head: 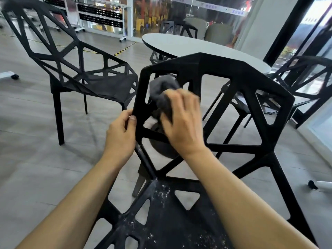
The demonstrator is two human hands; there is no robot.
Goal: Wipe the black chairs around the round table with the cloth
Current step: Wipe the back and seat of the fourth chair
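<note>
The left hand is gripping the left edge of the nearest black lattice plastic chair's backrest; the right hand is pressing a crumpled grey cloth against an upper-left strut. White debris is lying on the seat directly below, untouched. The round white table is standing just beyond.

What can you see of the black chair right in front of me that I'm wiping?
The nearest black chair looks like matte plastic, its back an angular frame of struts around open polygonal gaps. It stands upright, back toward the round table. The seat below is speckled with pale dust and crumbs, so it looks unwiped. The left hand grips the back's left edge; the right hand presses a grey cloth against an inner strut.
</note>
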